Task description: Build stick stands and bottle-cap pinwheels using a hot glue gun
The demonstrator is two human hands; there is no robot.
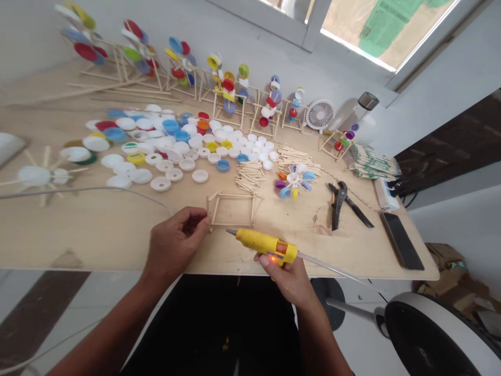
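A small frame of wooden sticks lies on the wooden table near its front edge. My left hand pinches the frame's near left corner, fingers curled. My right hand grips a yellow glue gun with a lit red lamp. Its nozzle points left and sits just below the frame's front stick. A glue stick juts out of the gun's back toward the right.
Several white and coloured bottle caps spread across the table's middle. Stick piles, a small cap wheel, black pliers, a phone and a power strip lie to the right. Finished cap windmills line the wall.
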